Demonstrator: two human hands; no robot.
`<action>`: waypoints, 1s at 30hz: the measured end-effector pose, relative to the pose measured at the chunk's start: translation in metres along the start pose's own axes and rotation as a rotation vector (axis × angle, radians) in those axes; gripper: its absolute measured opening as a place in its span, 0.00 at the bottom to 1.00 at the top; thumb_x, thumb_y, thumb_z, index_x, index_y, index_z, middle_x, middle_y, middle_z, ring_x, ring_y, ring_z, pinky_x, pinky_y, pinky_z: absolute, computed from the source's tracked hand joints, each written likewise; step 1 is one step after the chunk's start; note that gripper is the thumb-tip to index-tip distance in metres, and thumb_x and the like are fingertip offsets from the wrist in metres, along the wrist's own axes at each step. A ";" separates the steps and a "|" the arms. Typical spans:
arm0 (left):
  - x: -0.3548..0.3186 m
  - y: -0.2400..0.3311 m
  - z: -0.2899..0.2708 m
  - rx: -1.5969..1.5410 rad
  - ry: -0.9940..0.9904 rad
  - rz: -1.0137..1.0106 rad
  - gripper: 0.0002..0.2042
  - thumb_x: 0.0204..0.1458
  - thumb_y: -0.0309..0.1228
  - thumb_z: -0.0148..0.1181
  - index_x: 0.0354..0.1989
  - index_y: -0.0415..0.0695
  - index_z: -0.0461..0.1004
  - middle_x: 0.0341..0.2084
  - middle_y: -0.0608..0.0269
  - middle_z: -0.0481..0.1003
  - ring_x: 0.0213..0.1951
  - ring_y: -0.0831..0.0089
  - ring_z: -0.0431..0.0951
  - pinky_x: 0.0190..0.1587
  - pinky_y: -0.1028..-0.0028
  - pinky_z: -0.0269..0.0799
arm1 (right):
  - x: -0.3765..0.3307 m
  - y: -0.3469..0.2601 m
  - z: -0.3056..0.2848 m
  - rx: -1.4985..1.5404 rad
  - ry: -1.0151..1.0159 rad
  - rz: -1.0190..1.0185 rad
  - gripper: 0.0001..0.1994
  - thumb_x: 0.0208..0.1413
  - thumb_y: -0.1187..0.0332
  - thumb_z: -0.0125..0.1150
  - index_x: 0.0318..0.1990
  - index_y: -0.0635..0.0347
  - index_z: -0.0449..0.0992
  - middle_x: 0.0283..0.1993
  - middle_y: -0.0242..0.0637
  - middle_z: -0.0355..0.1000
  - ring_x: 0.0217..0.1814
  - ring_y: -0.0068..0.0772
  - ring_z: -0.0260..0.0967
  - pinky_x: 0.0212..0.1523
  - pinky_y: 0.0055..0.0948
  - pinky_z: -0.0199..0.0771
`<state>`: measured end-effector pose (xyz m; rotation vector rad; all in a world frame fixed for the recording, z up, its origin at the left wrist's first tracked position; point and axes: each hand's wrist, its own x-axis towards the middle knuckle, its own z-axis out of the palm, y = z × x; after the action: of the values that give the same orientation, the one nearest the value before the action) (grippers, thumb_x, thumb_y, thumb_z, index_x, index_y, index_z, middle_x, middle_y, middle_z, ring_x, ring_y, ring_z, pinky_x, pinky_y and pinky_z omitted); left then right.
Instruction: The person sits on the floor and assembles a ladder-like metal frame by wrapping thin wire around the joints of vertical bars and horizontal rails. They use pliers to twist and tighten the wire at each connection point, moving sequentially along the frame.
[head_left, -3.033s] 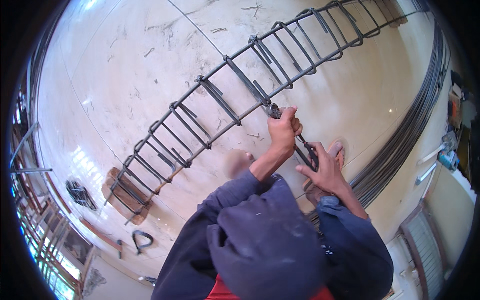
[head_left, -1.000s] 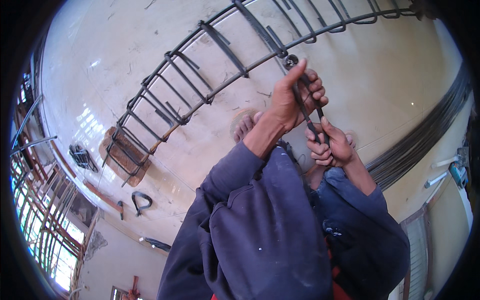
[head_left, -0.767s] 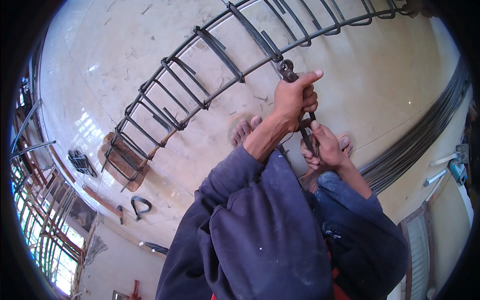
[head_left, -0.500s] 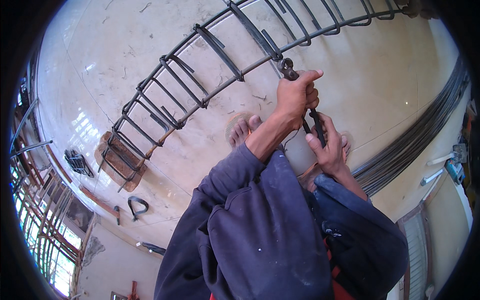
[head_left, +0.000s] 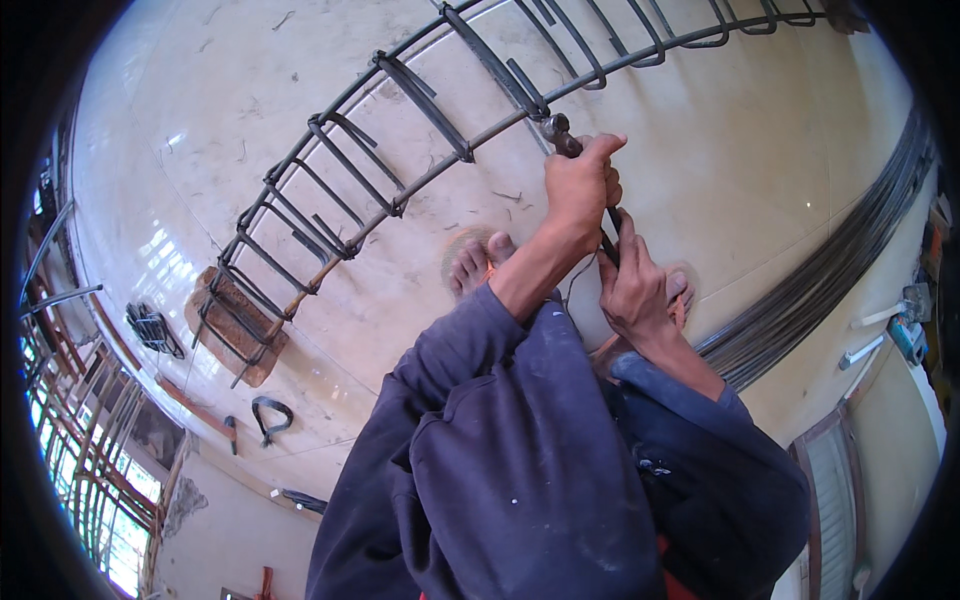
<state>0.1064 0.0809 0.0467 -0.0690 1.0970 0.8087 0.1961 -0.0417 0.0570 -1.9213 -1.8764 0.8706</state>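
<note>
A pair of steel pincers (head_left: 560, 133) has its rounded jaws at the near bar of the rebar cage (head_left: 430, 165), beside a stirrup corner. My left hand (head_left: 580, 195) is closed around the pincers just below the jaws, thumb stretched out. Lower down, my right hand (head_left: 636, 292) presses its fingers around the ends of the dark handles, which lie close together. A thin wire hangs below the handles, near my right fingers. Whether the jaws bite on a tie wire at the bar is too small to tell.
The cage's left end rests on a brown block (head_left: 235, 340). A bundle of long thin rods (head_left: 825, 285) curves along the right. At the left lie a hammer (head_left: 200, 408), a looped dark strap (head_left: 272, 418) and a pile of black wire (head_left: 155, 328). Wire scraps litter the floor.
The pincers' handles have come closer together. My right hand has turned and moved up along them, while my left hand keeps its grip. The whole view has shifted slightly.
</note>
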 end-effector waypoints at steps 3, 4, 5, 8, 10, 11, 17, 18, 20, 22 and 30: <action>0.001 -0.001 0.000 0.024 0.025 0.015 0.15 0.51 0.27 0.60 0.19 0.50 0.60 0.11 0.78 0.52 0.12 0.84 0.49 0.16 0.77 0.44 | 0.002 0.007 0.002 0.054 -0.004 -0.022 0.27 0.58 0.69 0.54 0.62 0.75 0.55 0.38 0.61 0.69 0.33 0.64 0.71 0.30 0.50 0.73; 0.002 -0.002 0.000 0.034 0.038 0.028 0.15 0.51 0.27 0.60 0.19 0.51 0.60 0.11 0.78 0.52 0.12 0.84 0.49 0.16 0.77 0.44 | 0.003 0.008 0.003 0.063 -0.006 -0.026 0.27 0.59 0.69 0.54 0.62 0.74 0.55 0.38 0.62 0.69 0.33 0.65 0.71 0.31 0.50 0.74; 0.003 -0.003 -0.001 0.045 0.050 0.042 0.15 0.51 0.27 0.60 0.19 0.51 0.60 0.11 0.79 0.52 0.12 0.84 0.50 0.16 0.77 0.44 | 0.003 0.009 0.004 0.073 -0.009 -0.030 0.26 0.59 0.69 0.54 0.61 0.74 0.55 0.38 0.62 0.69 0.34 0.65 0.71 0.31 0.50 0.74; 0.007 -0.005 -0.002 0.070 0.075 0.072 0.15 0.51 0.27 0.60 0.19 0.51 0.59 0.11 0.79 0.53 0.12 0.84 0.49 0.16 0.76 0.44 | 0.009 0.018 0.011 0.128 0.005 -0.056 0.27 0.59 0.70 0.54 0.62 0.74 0.55 0.41 0.64 0.69 0.36 0.66 0.71 0.33 0.50 0.74; 0.007 -0.006 -0.002 0.079 0.077 0.078 0.16 0.51 0.27 0.60 0.18 0.51 0.58 0.11 0.79 0.53 0.12 0.84 0.49 0.16 0.76 0.44 | 0.007 0.018 0.012 0.138 0.011 -0.051 0.26 0.58 0.71 0.53 0.62 0.74 0.54 0.42 0.64 0.70 0.37 0.67 0.71 0.34 0.50 0.74; 0.007 -0.006 -0.001 0.081 0.073 0.075 0.16 0.51 0.27 0.60 0.18 0.51 0.58 0.11 0.79 0.52 0.12 0.84 0.49 0.16 0.76 0.44 | 0.007 0.018 0.013 0.145 0.013 -0.049 0.26 0.58 0.71 0.53 0.62 0.74 0.54 0.42 0.64 0.70 0.37 0.67 0.71 0.34 0.50 0.74; 0.006 -0.005 -0.002 0.083 0.068 0.079 0.17 0.52 0.27 0.60 0.18 0.52 0.58 0.11 0.79 0.52 0.12 0.84 0.49 0.16 0.76 0.44 | 0.008 0.015 0.009 0.107 0.033 -0.081 0.27 0.58 0.72 0.54 0.62 0.73 0.54 0.43 0.63 0.69 0.38 0.67 0.71 0.35 0.50 0.74; 0.007 -0.006 -0.001 0.077 0.065 0.081 0.17 0.52 0.27 0.60 0.18 0.52 0.58 0.11 0.79 0.52 0.12 0.84 0.49 0.16 0.76 0.44 | 0.008 0.015 0.007 0.095 0.014 -0.057 0.27 0.58 0.72 0.54 0.62 0.72 0.54 0.42 0.63 0.70 0.38 0.66 0.71 0.35 0.50 0.74; 0.006 -0.006 0.000 0.078 0.073 0.080 0.17 0.52 0.27 0.60 0.17 0.52 0.58 0.11 0.79 0.52 0.12 0.84 0.49 0.16 0.76 0.44 | 0.007 0.014 0.007 0.080 -0.024 -0.007 0.27 0.57 0.72 0.54 0.62 0.72 0.54 0.41 0.61 0.70 0.37 0.65 0.71 0.34 0.50 0.73; 0.006 -0.006 0.001 0.076 0.077 0.079 0.17 0.52 0.27 0.60 0.17 0.52 0.58 0.11 0.79 0.52 0.12 0.84 0.49 0.16 0.76 0.44 | 0.006 0.014 0.007 0.073 -0.016 -0.006 0.27 0.57 0.72 0.54 0.63 0.71 0.55 0.39 0.60 0.69 0.35 0.64 0.71 0.33 0.50 0.72; 0.009 -0.010 0.002 0.056 0.084 0.113 0.16 0.52 0.27 0.60 0.17 0.51 0.59 0.11 0.79 0.53 0.11 0.84 0.50 0.16 0.76 0.45 | 0.009 0.005 0.003 0.039 0.018 0.025 0.27 0.56 0.72 0.55 0.63 0.70 0.56 0.36 0.57 0.68 0.33 0.63 0.71 0.33 0.50 0.72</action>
<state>0.1161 0.0793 0.0367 0.0061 1.2106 0.8820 0.1977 -0.0337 0.0504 -1.9272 -1.8155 0.8875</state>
